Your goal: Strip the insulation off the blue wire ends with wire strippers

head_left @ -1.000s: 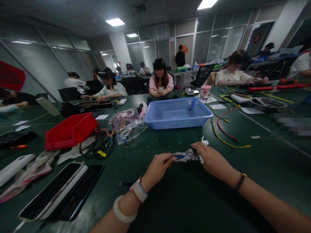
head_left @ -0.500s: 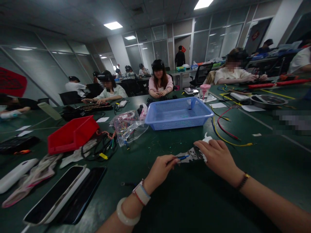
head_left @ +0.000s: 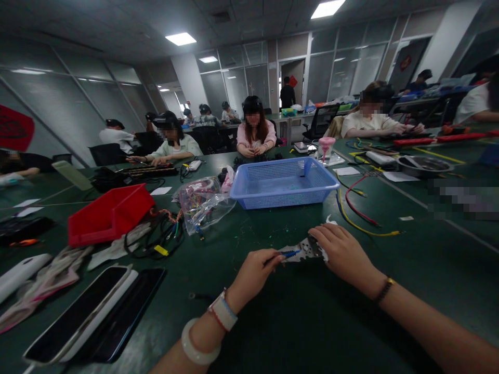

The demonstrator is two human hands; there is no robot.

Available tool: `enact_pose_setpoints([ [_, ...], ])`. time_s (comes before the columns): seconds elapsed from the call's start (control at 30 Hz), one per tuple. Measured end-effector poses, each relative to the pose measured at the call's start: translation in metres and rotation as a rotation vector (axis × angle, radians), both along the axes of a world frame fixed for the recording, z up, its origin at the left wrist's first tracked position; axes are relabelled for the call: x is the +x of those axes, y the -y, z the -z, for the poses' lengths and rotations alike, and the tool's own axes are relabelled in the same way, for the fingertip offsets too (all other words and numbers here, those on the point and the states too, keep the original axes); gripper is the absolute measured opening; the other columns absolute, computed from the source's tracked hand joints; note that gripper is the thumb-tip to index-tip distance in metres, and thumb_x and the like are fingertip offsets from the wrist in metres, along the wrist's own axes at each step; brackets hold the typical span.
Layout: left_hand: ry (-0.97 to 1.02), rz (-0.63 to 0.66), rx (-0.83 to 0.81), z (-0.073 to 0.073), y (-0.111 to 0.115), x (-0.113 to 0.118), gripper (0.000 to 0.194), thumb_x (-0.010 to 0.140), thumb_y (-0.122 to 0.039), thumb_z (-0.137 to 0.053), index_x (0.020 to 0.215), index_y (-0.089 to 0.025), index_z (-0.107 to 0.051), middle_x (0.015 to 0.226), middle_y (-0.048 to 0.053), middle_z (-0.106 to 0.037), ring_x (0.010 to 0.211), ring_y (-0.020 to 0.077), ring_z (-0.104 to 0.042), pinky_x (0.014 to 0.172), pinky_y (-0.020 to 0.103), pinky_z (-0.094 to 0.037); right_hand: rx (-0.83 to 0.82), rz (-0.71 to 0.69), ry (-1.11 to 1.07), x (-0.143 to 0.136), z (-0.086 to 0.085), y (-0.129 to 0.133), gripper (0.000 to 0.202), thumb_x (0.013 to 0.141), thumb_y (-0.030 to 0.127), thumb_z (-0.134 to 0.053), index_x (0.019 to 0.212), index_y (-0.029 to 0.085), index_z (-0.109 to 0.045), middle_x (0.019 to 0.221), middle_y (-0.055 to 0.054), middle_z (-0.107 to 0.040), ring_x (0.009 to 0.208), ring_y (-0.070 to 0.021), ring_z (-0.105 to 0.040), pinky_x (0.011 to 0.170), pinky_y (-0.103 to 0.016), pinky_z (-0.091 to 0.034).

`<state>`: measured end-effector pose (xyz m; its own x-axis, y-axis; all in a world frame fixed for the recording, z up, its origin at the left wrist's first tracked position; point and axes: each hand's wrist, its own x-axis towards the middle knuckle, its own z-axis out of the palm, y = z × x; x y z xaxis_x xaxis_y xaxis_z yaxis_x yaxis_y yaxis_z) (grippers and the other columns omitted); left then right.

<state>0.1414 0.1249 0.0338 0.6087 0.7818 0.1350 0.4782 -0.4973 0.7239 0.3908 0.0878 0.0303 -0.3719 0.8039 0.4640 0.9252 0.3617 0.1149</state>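
In the head view, my right hand [head_left: 343, 252] is wrapped round the white handles of a wire stripper [head_left: 305, 250], whose flat metal jaws point left. My left hand [head_left: 258, 270] pinches a blue wire [head_left: 289, 254] between thumb and fingers. The wire's end lies against the jaws; whether they bite into it is too small to tell. A dark cable end with a ring terminal [head_left: 192, 296] shows behind my left wrist, and the rest of it is hidden by my arm. Small green and copper scraps [head_left: 253, 234] lie on the table beyond the tool.
A blue plastic basket [head_left: 284, 200] stands ahead. Left of it are a clear bag of wires [head_left: 202, 202], a red bin [head_left: 111, 213], gloves [head_left: 50, 278] and phones [head_left: 81, 317]. Yellow and red cables [head_left: 366, 226] lie to the right. Several people sit around the tables.
The view has shifted slightly, so the surroundings sit a little further left. My hands keep the same hold on the wire and the wire stripper.
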Motion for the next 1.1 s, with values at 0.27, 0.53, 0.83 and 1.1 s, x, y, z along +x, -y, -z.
enact_pose_setpoints([
  [0.27, 0.004, 0.012, 0.035, -0.001, 0.001, 0.0, 0.033, 0.096, -0.035, -0.044, 0.077, -0.016, -0.062, 0.067, -0.002, -0.058, 0.063, 0.0113, -0.054, 0.061, 0.02, -0.037, -0.06, 0.021, -0.014, 0.0, -0.001, 0.002, 0.04, 0.077, 0.006, -0.05, 0.116, 0.013, -0.056, 0.113, -0.012, -0.062, 0.09, -0.0234, -0.055, 0.082, -0.038, -0.045],
  [0.53, 0.016, 0.015, 0.032, 0.001, 0.001, -0.001, 0.031, 0.096, -0.034, -0.043, 0.082, -0.016, -0.064, 0.07, -0.001, -0.06, 0.064, 0.0118, -0.054, 0.063, 0.021, -0.039, -0.106, -0.016, -0.059, 0.001, 0.001, 0.0, 0.043, 0.073, 0.004, -0.048, 0.115, 0.012, -0.055, 0.114, -0.014, -0.062, 0.092, -0.0228, -0.058, 0.082, -0.037, -0.046],
  [0.83, 0.029, 0.02, -0.044, -0.001, 0.002, -0.001, 0.031, 0.096, -0.034, -0.042, 0.088, -0.016, -0.066, 0.073, 0.0, -0.06, 0.066, 0.0122, -0.055, 0.063, 0.022, -0.04, -0.14, 0.002, -0.107, 0.0, -0.001, -0.001, 0.037, 0.072, 0.009, -0.053, 0.108, 0.013, -0.059, 0.105, -0.012, -0.064, 0.093, -0.0229, -0.057, 0.083, -0.035, -0.044],
  [1.1, 0.117, 0.058, -0.289, -0.005, 0.001, 0.001, 0.036, 0.094, -0.04, -0.043, 0.101, -0.016, -0.068, 0.07, -0.001, -0.058, 0.061, 0.0107, -0.049, 0.058, 0.021, -0.036, -0.113, 0.061, -0.034, 0.002, -0.01, 0.0, 0.023, 0.076, 0.015, -0.054, 0.098, 0.014, -0.062, 0.092, -0.01, -0.064, 0.082, -0.0211, -0.055, 0.076, -0.032, -0.039],
])
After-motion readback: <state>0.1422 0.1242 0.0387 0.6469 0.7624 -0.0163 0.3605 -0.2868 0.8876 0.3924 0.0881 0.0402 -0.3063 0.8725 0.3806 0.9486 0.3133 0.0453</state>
